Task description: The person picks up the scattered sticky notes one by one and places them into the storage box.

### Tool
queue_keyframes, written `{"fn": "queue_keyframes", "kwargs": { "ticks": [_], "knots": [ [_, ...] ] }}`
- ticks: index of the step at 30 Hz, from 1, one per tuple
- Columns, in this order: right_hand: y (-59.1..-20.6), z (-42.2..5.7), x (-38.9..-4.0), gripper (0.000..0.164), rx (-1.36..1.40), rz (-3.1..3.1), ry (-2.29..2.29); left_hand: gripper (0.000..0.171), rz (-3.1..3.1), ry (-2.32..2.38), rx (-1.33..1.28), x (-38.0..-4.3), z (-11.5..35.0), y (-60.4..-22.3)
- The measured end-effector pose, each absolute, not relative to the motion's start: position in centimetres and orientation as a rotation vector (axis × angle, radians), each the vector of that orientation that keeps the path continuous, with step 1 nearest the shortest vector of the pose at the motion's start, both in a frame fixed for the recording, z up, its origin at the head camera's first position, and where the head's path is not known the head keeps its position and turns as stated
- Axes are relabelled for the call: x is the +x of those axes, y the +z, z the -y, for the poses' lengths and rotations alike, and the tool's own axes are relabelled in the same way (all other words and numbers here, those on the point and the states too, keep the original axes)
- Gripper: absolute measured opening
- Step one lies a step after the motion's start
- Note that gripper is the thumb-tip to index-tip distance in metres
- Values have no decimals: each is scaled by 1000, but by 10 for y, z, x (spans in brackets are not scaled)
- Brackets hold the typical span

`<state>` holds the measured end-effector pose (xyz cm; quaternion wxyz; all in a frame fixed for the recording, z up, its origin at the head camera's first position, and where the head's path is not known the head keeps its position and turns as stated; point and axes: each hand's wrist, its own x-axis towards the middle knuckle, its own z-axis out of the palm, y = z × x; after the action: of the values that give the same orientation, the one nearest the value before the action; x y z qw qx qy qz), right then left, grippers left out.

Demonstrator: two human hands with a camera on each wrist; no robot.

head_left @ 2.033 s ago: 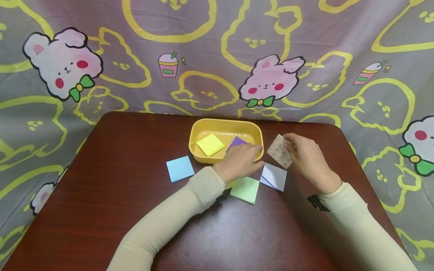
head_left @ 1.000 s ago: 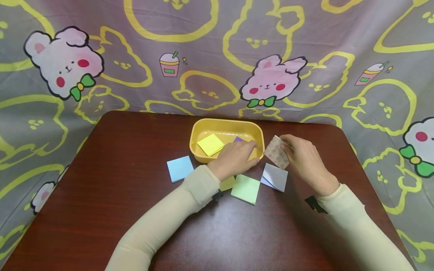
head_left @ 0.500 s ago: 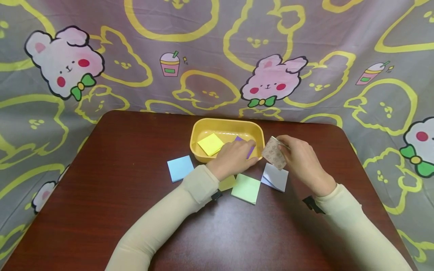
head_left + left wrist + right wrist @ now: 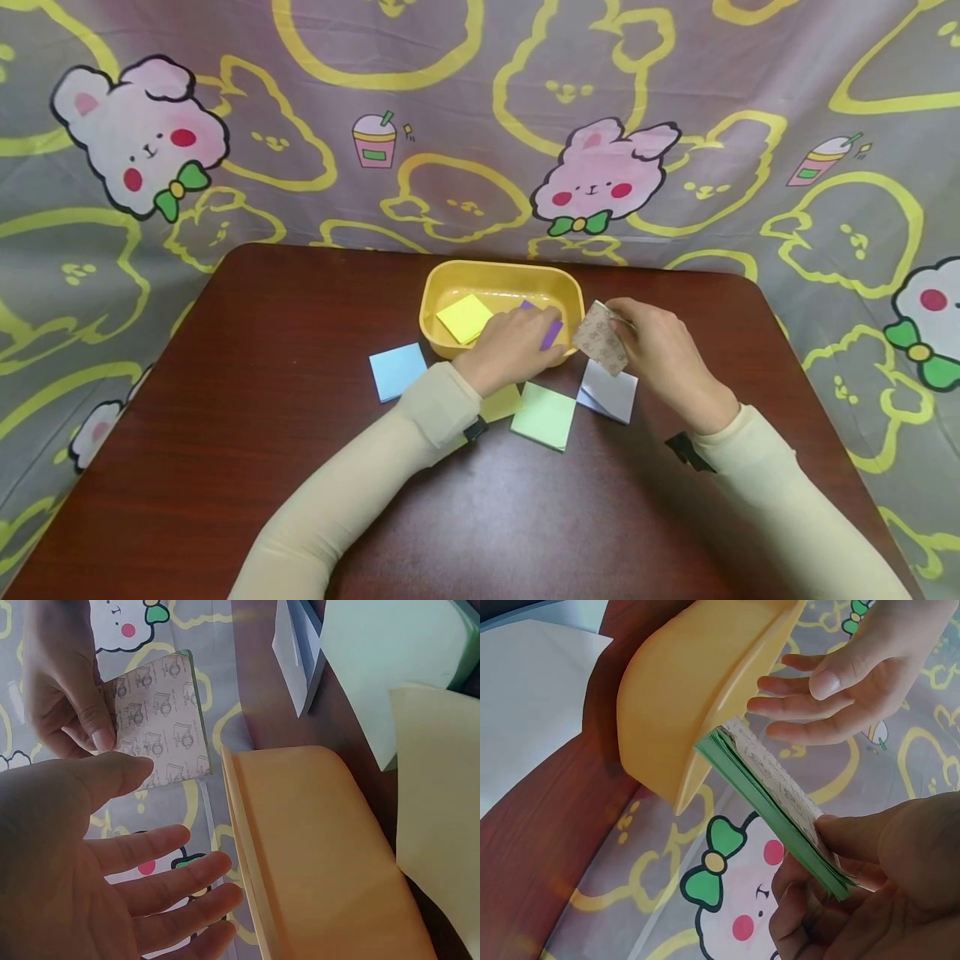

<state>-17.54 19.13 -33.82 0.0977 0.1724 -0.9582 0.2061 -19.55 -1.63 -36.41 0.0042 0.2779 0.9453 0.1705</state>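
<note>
My right hand [image 4: 667,354] pinches a sticky note pad [image 4: 600,337] by its edge, raised just right of the yellow container [image 4: 498,279]. The pad's brown patterned backing faces up in the head view; the right wrist view shows its green sheets [image 4: 761,814] edge-on. My left hand [image 4: 510,346] reaches over the container's front rim with fingers spread and nothing between them, as the left wrist view shows. Inside the container lie a yellow pad [image 4: 465,318] and a purple pad [image 4: 552,335], the latter partly hidden by the left hand.
On the brown table [image 4: 225,400], a light blue pad [image 4: 397,372] lies left of the container. In front are a pale yellow pad [image 4: 502,405], partly under the left arm, a light green pad [image 4: 544,417] and a lavender pad [image 4: 609,390] with a lifted sheet. A patterned curtain [image 4: 465,108] hangs behind.
The right hand has brought the green pad leftward, up to the container's right rim. The left hand has drawn slightly left, uncovering more of the purple pad.
</note>
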Motion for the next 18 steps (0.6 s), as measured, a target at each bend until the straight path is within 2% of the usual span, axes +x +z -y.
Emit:
{"fn": "queue_keyframes", "kwargs": {
  "ticks": [8,18],
  "knots": [
    [-335,-188,-176,24,507,2849,617,50,-2959,527,847,-197,19,-362],
    [-335,-187,-177,25,513,2849,625,50,-2963,565,816,-199,21,-359]
  ]
}}
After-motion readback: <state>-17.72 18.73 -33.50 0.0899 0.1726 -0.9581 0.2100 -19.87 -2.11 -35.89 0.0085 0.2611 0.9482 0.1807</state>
